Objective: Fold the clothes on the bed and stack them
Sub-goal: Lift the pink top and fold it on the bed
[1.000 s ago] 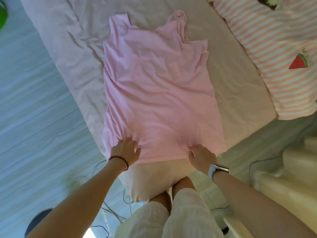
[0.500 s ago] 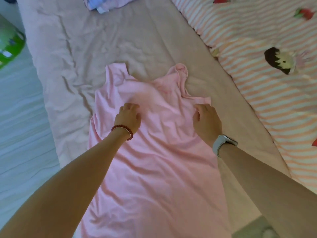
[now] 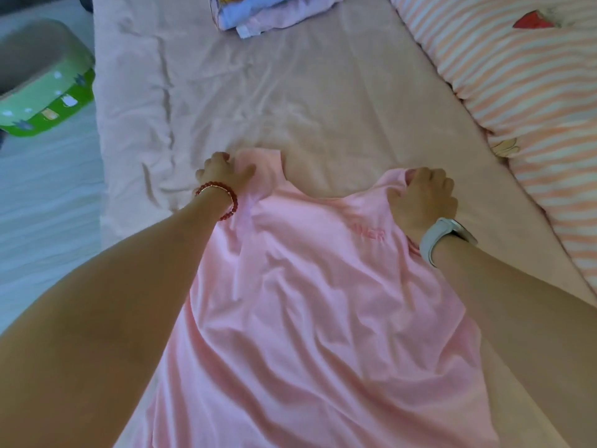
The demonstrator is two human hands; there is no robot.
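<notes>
The bed point(image 3: 290, 92) is carrying a pink sleeveless top point(image 3: 316, 318), lying flat and wrinkled toward you — a striped quilt point(image 3: 533, 108) is lying along its right. At the far end a folded stack point(image 3: 271, 11) is sitting. Your left hand point(image 3: 223, 173) is pinching the left strap; your right hand point(image 3: 423, 198) is gripping the right strap, fingers curled.

Bed and floor, seen from my headcam

I'm seeing a beige sheet point(image 3: 290, 92) filling centre frame, pale floor point(image 3: 48, 205) and a green bin point(image 3: 42, 101) lying upper left, a striped quilt point(image 3: 533, 108) running down the right.
</notes>
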